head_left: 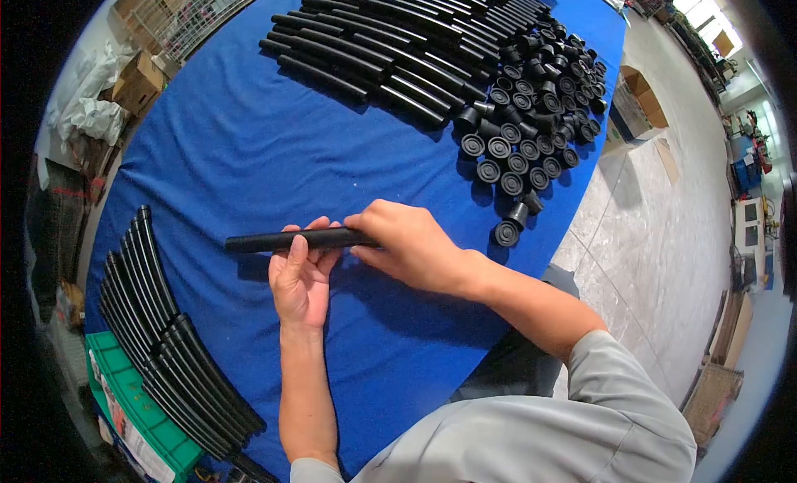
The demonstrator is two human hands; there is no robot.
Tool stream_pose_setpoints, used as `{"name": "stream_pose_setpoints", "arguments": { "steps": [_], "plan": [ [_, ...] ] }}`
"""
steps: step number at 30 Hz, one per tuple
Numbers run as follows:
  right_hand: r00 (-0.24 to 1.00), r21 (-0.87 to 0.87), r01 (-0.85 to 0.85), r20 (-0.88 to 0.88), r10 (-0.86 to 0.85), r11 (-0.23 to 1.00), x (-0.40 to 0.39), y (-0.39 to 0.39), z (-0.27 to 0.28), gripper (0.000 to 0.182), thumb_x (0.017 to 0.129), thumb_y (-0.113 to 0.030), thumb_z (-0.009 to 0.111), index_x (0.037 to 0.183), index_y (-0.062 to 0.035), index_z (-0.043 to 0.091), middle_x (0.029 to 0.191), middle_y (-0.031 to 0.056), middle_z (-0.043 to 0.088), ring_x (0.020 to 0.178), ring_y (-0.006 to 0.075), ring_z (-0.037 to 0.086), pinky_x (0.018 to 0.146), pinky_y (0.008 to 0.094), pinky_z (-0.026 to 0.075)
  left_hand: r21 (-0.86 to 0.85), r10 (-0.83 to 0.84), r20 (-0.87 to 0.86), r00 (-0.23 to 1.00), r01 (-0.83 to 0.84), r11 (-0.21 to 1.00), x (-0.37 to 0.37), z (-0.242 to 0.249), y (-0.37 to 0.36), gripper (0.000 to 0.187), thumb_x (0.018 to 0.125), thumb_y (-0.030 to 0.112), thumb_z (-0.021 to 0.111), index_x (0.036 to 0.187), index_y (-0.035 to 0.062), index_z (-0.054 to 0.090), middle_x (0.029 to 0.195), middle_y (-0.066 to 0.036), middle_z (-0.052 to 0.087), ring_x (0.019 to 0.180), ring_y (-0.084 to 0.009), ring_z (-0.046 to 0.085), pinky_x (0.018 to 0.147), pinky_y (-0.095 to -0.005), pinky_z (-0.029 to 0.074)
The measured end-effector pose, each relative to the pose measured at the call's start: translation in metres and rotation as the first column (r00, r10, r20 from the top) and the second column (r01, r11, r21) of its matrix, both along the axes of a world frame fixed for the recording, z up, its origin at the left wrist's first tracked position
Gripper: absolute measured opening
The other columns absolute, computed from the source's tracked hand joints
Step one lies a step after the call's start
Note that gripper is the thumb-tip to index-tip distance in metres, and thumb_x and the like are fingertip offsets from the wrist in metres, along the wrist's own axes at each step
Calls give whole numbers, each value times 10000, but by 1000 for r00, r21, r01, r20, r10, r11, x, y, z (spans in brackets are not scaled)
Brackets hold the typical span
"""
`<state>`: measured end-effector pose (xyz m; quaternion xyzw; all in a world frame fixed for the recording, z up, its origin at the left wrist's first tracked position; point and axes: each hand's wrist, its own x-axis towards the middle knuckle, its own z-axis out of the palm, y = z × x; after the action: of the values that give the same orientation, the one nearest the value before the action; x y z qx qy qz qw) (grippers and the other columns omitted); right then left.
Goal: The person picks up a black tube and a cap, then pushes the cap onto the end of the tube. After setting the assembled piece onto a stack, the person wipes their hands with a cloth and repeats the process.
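Black in the head view: cradles a plastic tube (261, 241) above blue cloth (207, 168) with the upturned left hand (300, 284), thumb across it; grasps the right end with the right hand (415, 244). Runs nearly side to side, left end free beyond the left hand. Too hidden to tell under the right fingers.

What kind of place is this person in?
It looks like a workshop or small factory, though I can't be sure. There are lots of matching black tubes and a heap of black caps on a big table with a blue cloth, and cardboard boxes stand around.
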<state>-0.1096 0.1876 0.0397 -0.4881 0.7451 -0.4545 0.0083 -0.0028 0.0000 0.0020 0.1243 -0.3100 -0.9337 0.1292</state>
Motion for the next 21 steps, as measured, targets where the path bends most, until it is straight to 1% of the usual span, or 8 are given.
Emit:
{"name": "stream_pose_setpoints", "arguments": {
  "steps": [2,6,7,11,14,18,19,21],
  "plan": [
    [975,59,31,-221,-17,998,7,-1,6,313,862,-208,737,1087,-6,653,896,188,659,859,376,669,711,461,549,45,10,8,1000,-10,999,1,1,-2,189,985,84,649,1173,80,623,1211,-240,679,1141,-396,673,967,-507,595],
    [977,44,-49,208,39,998,3,1,13,301,865,-177,732,1107,-16,650,935,182,653,880,351,665,705,473,540,43,7,-17,1000,-7,999,2,-1,-2,175,993,109,644,1164,74,633,1217,-232,681,1143,-383,674,969,-504,591],
    [877,155,-123,480,34,980,-2,4,31,298,862,-145,729,1117,-18,644,948,169,643,889,360,652,709,473,538,37,-6,-28,1000,7,999,2,-2,-3,178,997,123,640,1167,70,638,1222,-225,681,1152,-378,669,978,-503,584],
    [997,-39,37,-70,-40,999,6,-1,5,331,846,-118,741,1147,-28,639,949,174,645,878,375,651,714,470,538,14,-23,13,1000,22,1000,1,-2,-4,178,1000,135,637,1165,69,649,1221,-215,684,1153,-376,666,988,-494,579],
    [1000,-42,2,17,-1,999,10,-2,9,348,856,-158,744,1160,-31,635,936,173,648,866,377,652,709,463,538,24,-28,-43,999,29,999,2,-6,-7,179,1001,135,635,1164,61,649,1220,-213,685,1158,-372,664,990,-488,576],
    [798,198,-136,603,-11,971,-4,5,34,445,862,-246,753,1226,-24,625,904,179,651,850,365,658,704,450,537,43,-16,-26,1000,17,999,1,0,-1,173,994,117,643,1157,62,646,1208,-218,688,1148,-372,670,986,-494,576],
    [964,-33,-2,266,10,999,1,-3,15,421,862,-233,749,1202,-8,643,891,187,658,828,346,666,701,444,538,47,-5,-1,1000,5,999,0,2,0,166,988,99,647,1150,64,643,1196,-224,692,1137,-381,676,972,-497,585],
    [997,1,28,-75,-28,1000,8,-1,1,389,859,-232,749,1158,1,664,870,192,666,808,339,673,706,440,542,55,1,14,1000,-2,998,-1,2,-1,165,982,77,650,1146,67,640,1184,-233,695,1126,-392,681,962,-503,592]
  ]
}}
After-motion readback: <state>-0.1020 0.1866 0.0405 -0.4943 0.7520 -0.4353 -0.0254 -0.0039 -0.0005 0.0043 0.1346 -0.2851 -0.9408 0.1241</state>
